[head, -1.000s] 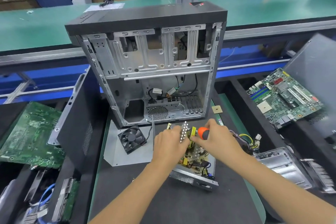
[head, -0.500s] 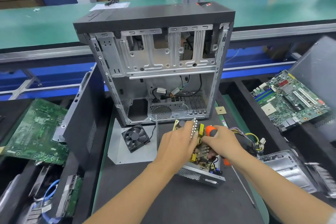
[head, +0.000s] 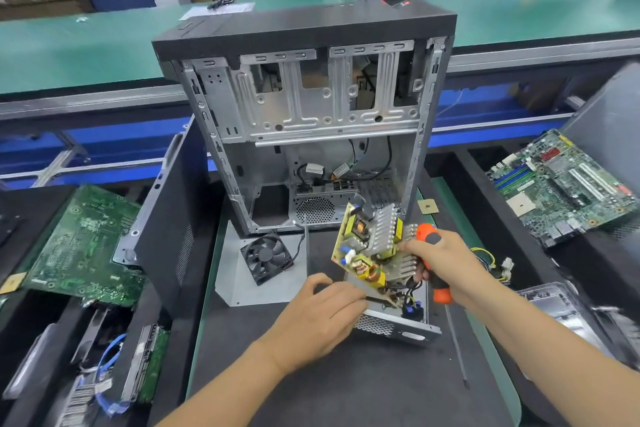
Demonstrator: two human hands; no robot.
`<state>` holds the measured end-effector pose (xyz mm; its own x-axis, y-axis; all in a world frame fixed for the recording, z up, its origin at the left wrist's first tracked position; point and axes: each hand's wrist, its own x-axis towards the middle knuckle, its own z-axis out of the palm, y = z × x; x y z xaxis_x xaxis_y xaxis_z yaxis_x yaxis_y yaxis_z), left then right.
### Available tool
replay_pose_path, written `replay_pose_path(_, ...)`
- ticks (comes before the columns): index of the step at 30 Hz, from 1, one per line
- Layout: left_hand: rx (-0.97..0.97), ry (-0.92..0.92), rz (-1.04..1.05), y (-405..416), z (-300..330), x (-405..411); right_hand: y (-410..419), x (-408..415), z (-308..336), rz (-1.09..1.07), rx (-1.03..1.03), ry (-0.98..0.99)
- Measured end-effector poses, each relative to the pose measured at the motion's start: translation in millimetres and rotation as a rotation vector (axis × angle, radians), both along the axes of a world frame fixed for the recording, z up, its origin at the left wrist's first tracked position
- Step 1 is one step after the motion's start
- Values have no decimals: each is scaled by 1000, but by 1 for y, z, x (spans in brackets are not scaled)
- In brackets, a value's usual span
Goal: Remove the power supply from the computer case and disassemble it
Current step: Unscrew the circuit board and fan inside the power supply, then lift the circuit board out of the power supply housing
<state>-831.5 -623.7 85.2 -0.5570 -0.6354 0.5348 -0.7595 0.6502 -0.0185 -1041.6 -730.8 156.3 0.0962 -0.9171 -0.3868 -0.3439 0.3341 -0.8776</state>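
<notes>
Both hands worked the supply: the right hand (head: 441, 262) gripped the screwdriver (head: 437, 282) and pinched the tilted board (head: 370, 250); the left hand (head: 323, 315) pinched the housing (head: 394, 328).

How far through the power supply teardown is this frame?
Done: the power supply is out of the computer case; its metal housing lies open on the mat, and a fan lies beside it. In hand: the circuit board is tilted up out of the housing, right hand gripping it together with the screwdriver, left hand at its lower edge. Left: black wires still link board to housing.
</notes>
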Motion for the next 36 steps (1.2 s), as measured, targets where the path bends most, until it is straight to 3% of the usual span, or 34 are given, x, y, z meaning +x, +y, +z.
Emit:
replay_pose_path(11,164,-65,25,-4,-1,7,-18,-31,32,-96,110,-399)
replay_pose_path(15,182,-224,81,-19,14,15,-28,-59,46,-159,72,-384)
replay_pose_path(19,234,-400,328,-39,39,16,-32,-78,49,-152,54,-365)
replay_pose_path(25,506,-120,743,-50,48,-15,-31,-81,48,-145,48,-326)
replay_pose_path(29,887,116,754,-52,34,-31,-32,-75,49,-89,0,-197)
replay_pose_path(33,906,269,780,-66,35,-27,-36,-69,54,-3,-95,-68)
replay_pose_path(36,890,248,784,-67,37,-17,-38,-65,62,69,-169,30)
